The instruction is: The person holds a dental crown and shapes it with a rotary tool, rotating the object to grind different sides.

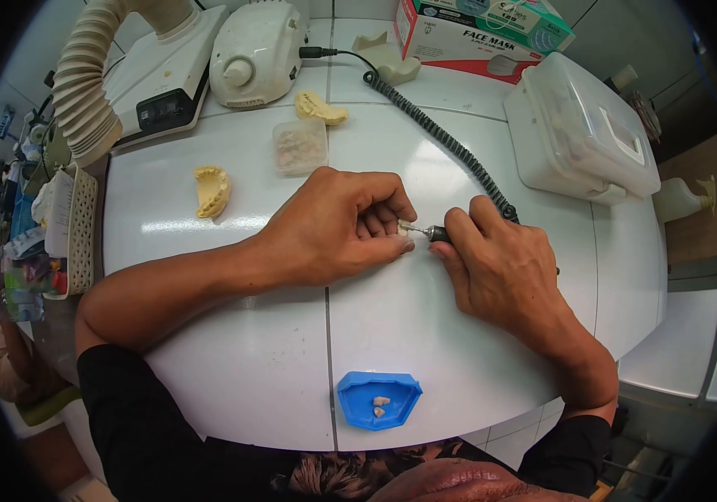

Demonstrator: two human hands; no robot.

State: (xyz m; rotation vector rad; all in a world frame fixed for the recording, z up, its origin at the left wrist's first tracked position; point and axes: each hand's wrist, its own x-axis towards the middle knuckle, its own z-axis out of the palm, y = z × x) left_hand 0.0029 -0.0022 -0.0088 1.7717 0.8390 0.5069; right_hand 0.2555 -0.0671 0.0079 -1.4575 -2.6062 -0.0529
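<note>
Near the middle of the table, my left hand (333,226) pinches a small off-white, tooth-like piece (404,227) between its fingers, which partly hide it. My right hand (496,259) is wrapped round a dark rotary handpiece (437,234) from the right. The handpiece's thin metal bur (417,229) points left and meets the piece, or comes very close to it. Behind my right hand, a coiled black cord (450,142) runs back to a white control unit (254,58). Close to my body, a blue tray (406,410) holds two small off-white pieces (381,402).
A yellow dental cast (211,192) lies at left; another cast (321,108) is behind a clear box (300,147) of small pieces. A ribbed hose (87,84) hangs at back left. At right stand a white lidded case (580,130) and a spray bottle (681,199). Mask boxes (467,46) stand behind.
</note>
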